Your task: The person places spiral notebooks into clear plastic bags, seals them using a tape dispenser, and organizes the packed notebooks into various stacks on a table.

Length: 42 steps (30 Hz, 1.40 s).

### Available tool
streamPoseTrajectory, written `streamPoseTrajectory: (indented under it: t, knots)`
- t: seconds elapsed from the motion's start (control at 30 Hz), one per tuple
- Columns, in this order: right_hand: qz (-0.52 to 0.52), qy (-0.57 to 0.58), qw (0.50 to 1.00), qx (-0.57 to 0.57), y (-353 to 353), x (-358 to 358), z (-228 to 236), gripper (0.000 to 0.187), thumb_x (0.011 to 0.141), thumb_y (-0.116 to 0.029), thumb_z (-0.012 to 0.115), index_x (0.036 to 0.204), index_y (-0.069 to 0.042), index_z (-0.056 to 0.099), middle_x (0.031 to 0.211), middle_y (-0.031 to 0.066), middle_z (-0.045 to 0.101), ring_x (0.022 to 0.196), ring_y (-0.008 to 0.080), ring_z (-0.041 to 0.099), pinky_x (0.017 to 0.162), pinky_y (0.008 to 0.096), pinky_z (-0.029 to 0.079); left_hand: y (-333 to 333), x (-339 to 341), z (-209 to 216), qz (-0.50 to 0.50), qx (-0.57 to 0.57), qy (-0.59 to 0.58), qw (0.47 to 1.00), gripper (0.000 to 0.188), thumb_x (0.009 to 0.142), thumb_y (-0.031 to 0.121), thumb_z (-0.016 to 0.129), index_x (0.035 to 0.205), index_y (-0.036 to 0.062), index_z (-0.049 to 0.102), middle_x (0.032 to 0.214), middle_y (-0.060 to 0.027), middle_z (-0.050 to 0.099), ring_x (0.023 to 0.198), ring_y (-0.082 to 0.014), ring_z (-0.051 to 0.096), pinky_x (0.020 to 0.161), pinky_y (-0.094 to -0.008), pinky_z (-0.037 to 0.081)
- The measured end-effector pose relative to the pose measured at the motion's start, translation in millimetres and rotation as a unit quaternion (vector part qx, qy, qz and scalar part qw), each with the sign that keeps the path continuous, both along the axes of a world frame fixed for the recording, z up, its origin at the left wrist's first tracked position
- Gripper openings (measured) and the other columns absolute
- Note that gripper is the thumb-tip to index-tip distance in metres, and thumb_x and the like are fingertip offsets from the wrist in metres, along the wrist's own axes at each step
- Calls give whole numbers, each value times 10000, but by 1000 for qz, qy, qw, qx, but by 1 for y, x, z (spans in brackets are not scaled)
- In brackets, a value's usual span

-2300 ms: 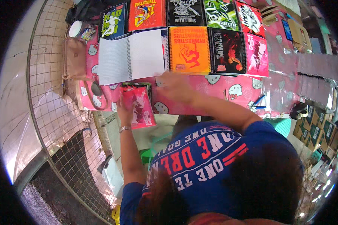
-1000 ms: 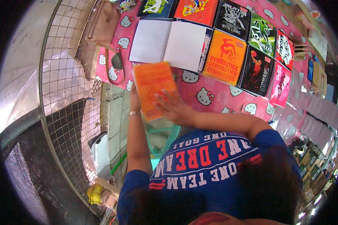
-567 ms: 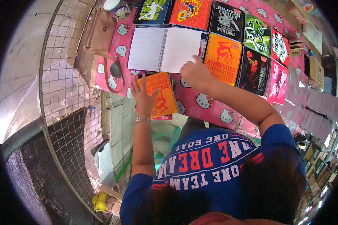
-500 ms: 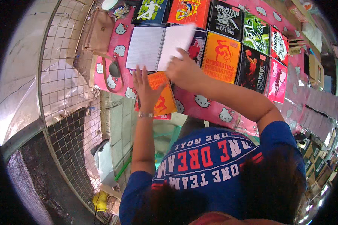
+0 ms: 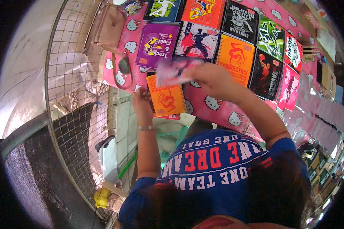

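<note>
My right hand (image 5: pixel 214 79) grips a notebook (image 5: pixel 175 72), its pale, pink and dark cover smeared by motion. It hangs tilted above the near side of the table, over the top end of an orange spiral notebook (image 5: pixel 166 98). That orange one lies on a small stack, with a red notebook (image 5: pixel 171 116) peeking out below, jutting past the table's near edge. At the stack's left edge my left hand (image 5: pixel 142 105) is closed, fingers curled on the border. Beyond lie a purple notebook (image 5: pixel 156 44) and a white, red and black notebook (image 5: pixel 197 41).
More sports notebooks, such as an orange one (image 5: pixel 236 57) and a black one (image 5: pixel 263 72), lie in rows on the pink cloth (image 5: pixel 214 103). A brown bag (image 5: pixel 111 26) with its strap and sunglasses (image 5: pixel 124 65) sit left, beside a wire mesh (image 5: pixel 70 80).
The open lined notebook has left its place, uncovering the purple and the white-red-black ones. My right hand has come nearer with a notebook; my left, spread before, is now closed at the stack's edge.
</note>
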State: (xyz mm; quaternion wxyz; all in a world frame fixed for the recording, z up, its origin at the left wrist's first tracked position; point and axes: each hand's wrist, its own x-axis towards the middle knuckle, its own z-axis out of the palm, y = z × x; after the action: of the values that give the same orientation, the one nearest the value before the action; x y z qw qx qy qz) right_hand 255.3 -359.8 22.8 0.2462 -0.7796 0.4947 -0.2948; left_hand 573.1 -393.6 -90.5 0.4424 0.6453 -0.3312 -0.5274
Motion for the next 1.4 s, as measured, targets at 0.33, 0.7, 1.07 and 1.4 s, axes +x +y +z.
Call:
streamPoseTrajectory:
  t: [0.33, 0.7, 1.07, 1.4]
  knots:
    - [98, 146, 981, -81, -95, 80, -113, 459, 815, -126, 604, 1262, -91, 508, 1332, 156, 485, 1209, 320, 478, 1035, 463, 317, 30, 19, 19, -218, 101, 198, 950, 425, 862, 107, 612, 1258, 46, 471, 1056, -41, 630, 874, -141, 620, 757, -289, 521]
    - [155, 164, 962, -156, 9, 102, -86, 413, 786, -203, 585, 1158, -23, 575, 1181, 123, 585, 1121, 265, 549, 974, 404, 410, -10, 32, -66, -138, -26, -80, 987, 431, 808, 33, 648, 1214, -32, 519, 1067, -111, 627, 958, -176, 598, 820, -305, 486]
    - [-186, -401, 792, 421, 66, 157, -154, 1026, 862, -365, 611, 1404, 58, -150, 1450, 301, 178, 1372, 351, 202, 1120, 386, 185, -4, 16, -54, -367, -134, -379, 839, 887, 779, 361, 702, 1464, 90, 207, 1458, -251, 252, 1331, -387, 303, 1057, -415, 320]
    - [-152, -284, 928, 190, -100, 24, -88, 768, 812, -394, 648, 1382, 11, 330, 1090, 179, 629, 947, 280, 628, 853, 398, 477, 46, -1, -28, -19, 11, -314, 949, 935, 788, 214, 711, 1461, 21, 92, 1441, -193, 300, 1274, -300, 397, 1041, -430, 357]
